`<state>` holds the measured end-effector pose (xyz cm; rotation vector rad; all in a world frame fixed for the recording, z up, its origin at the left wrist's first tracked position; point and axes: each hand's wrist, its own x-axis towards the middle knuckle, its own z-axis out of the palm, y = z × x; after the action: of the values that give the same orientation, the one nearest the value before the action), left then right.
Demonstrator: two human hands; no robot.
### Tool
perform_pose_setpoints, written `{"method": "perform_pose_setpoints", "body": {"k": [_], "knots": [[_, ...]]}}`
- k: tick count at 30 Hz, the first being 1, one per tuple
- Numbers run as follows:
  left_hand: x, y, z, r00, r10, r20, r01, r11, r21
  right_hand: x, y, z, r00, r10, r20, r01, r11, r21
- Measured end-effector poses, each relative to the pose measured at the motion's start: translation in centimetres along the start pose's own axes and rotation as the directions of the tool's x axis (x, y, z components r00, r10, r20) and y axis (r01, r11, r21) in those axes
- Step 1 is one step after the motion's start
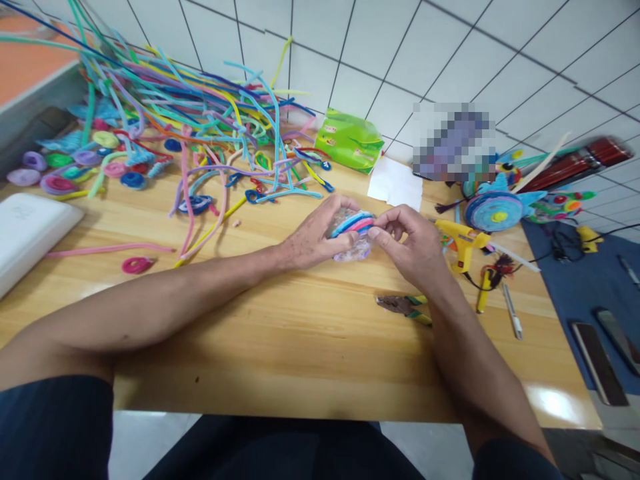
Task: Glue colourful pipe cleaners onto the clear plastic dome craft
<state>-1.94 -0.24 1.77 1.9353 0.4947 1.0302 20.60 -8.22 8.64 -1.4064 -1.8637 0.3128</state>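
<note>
My left hand (320, 233) is closed around a clear, shiny plastic piece (356, 252), its thumb pressing on the front. Across the piece lie curved pipe cleaners (357, 224) in light blue, dark blue and pink. At its right edge, my right hand (407, 240) pinches the end of these strips between thumb and forefinger. Both hands are just above the middle of the wooden table (280, 347). Pliers (400, 305) with yellow-green handles lie below the right hand, partly hidden by the forearm.
A pile of coloured pipe cleaners (200, 100) and coiled pieces fills the back left. A green packet (350, 141) and white paper (396, 185) lie behind the hands. To the right are a yellow glue gun (463, 241), a cutter (512, 312) and a round blue craft piece (493, 212).
</note>
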Motion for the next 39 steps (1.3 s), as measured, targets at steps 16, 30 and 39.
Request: {"method": "perform_pose_setpoints", "body": {"k": [16,30,39], "knots": [[-0.2,-0.5,0.1,0.999,0.016,0.031,-0.014,0.997,-0.071,0.2,-0.3,-0.3,0.997,0.066,0.04,-0.068,0.996,0.051],[-0.2,-0.1,-0.6,0.997,-0.002,0.083,0.007,0.998,-0.055,0.2,-0.2,0.0,0.991,0.132,0.026,-0.134,0.988,0.071],[0.3,0.6,-0.1,0.996,-0.049,0.068,0.049,0.999,0.004,0.2,-0.3,0.0,0.99,0.136,0.029,-0.137,0.988,0.069]]}}
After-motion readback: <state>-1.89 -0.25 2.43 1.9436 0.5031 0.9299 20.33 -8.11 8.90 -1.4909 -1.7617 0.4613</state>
